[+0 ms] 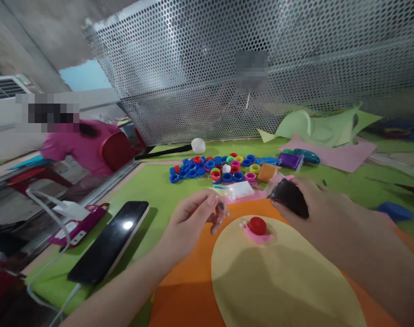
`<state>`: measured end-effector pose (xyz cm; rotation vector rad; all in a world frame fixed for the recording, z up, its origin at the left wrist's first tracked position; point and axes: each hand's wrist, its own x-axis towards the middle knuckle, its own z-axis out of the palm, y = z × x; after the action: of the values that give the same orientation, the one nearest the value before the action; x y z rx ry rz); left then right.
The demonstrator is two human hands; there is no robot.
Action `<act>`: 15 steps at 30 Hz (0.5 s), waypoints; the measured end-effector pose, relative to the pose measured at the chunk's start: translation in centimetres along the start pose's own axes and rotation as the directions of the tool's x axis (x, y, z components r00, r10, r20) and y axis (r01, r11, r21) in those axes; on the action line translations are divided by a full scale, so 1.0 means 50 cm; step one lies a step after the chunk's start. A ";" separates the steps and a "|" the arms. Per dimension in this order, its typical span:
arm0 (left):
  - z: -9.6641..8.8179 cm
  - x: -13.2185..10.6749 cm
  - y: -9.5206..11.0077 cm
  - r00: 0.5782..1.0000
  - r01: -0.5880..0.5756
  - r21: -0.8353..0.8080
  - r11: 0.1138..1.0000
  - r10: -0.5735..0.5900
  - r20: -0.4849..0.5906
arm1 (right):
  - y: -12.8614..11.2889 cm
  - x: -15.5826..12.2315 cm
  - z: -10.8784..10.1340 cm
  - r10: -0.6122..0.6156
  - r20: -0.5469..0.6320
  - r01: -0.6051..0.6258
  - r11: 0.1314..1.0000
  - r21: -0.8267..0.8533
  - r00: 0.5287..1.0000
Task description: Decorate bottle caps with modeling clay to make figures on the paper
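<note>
Head view: grips 1 dark packet (290, 198) in the right hand (319, 197), thumb on the near side and fingers curled over the far side, right of the red cap (258, 225). Curls the left hand (191, 215) inward, left of the cap, thumb and fingertips narrowed on 1 small dark bit (222, 205). Shows the cap against 1 pink piece (261, 239), on a yellow oval (278, 277).

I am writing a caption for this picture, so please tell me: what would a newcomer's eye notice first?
Probably the red cap on a pink piece, near the far end of the pale yellow shape. Next, the dark packet in the right hand, to the cap's right. Behind them, a cluster of colourful caps lies on the green tabletop.
</note>
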<state>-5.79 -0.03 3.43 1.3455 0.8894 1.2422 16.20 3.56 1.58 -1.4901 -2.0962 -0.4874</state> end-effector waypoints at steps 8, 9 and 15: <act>-0.005 -0.002 -0.005 0.998 -0.024 0.024 0.999 0.023 0.052 | 0.032 -0.023 0.046 0.076 0.023 -0.072 0.985 -0.157 0.997; -0.006 -0.002 -0.005 0.998 -0.037 0.042 0.998 0.034 0.053 | 0.038 -0.022 0.049 0.076 0.046 -0.069 0.989 -0.135 0.996; -0.004 -0.002 -0.006 0.998 -0.057 0.039 0.998 0.056 0.024 | 0.084 -0.008 0.051 -0.052 0.303 0.019 0.994 0.110 0.952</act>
<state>-5.96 -0.05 3.09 1.4225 0.8691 1.2558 19.77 6.08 -0.72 -1.5484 -2.3473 -0.1608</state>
